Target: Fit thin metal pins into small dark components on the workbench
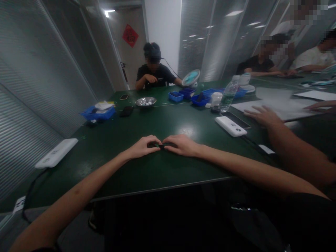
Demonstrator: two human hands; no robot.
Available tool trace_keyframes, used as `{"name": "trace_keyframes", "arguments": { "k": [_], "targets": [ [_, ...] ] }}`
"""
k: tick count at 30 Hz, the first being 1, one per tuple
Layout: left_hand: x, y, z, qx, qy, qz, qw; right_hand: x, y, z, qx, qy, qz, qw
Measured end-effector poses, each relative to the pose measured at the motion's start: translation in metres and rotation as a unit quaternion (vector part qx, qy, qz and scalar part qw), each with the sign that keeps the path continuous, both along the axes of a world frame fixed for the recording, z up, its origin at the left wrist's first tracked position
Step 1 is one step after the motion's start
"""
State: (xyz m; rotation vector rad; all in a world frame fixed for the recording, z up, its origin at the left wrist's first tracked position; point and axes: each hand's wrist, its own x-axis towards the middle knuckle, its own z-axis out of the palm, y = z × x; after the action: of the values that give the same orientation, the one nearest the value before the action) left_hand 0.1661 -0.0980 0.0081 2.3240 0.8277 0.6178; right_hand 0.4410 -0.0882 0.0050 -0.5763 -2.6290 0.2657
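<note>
Glass-panelled partitions [199, 45] rise beyond the fingers, around the dark green table [168, 122] beneath them. Ahead-left of the fingers, a blue bin [103, 115] holds crumpled white material; beyond them, a metal bowl [146, 105] holds small shiny pieces; ahead-right, a plastic bottle [228, 100] contains some liquid. Left hand [143, 147] and right hand [182, 144] pinch a small dark piece [161, 145] between their fingertips; which way it points, and its long axis, I cannot tell.
</note>
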Motion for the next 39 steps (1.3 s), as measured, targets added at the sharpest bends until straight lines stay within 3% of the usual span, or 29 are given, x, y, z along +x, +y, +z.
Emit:
{"name": "trace_keyframes", "arguments": {
  "k": [4,10,17,23,26,29,34,37,39],
  "targets": [
    [-0.001,-0.001,0.002,-0.006,0.006,0.012,1.0,0.002,-0.001,0.002,0.002,0.013,-0.011,1.0],
    [0.0,0.0,0.002,-0.004,0.003,0.011,1.0,0.003,-0.003,0.005,-0.008,0.018,0.041,0.999],
    [-0.003,0.003,0.001,-0.014,-0.004,-0.008,1.0,0.005,-0.002,0.004,-0.004,0.03,0.0,1.0],
    [-0.028,0.013,0.008,-0.058,0.028,-0.029,0.998,0.007,-0.002,0.002,0.0,0.04,-0.021,0.999],
    [-0.057,0.028,0.009,-0.051,0.057,0.03,0.997,0.008,-0.003,0.003,-0.003,0.039,-0.022,0.999],
    [-0.102,0.046,0.006,-0.041,0.092,0.151,0.983,0.008,-0.003,0.003,-0.005,0.04,-0.019,0.999],
    [-0.188,0.062,0.002,0.015,0.144,0.396,0.907,0.009,-0.002,0.002,-0.007,0.035,-0.021,0.999],
    [-0.224,0.065,0.001,0.017,0.169,0.476,0.863,0.009,-0.001,0.003,-0.008,0.033,-0.021,0.999],
    [-0.238,0.066,0.001,0.008,0.159,0.493,0.856,0.009,-0.001,0.003,-0.009,0.034,-0.021,0.999]
  ]
}}
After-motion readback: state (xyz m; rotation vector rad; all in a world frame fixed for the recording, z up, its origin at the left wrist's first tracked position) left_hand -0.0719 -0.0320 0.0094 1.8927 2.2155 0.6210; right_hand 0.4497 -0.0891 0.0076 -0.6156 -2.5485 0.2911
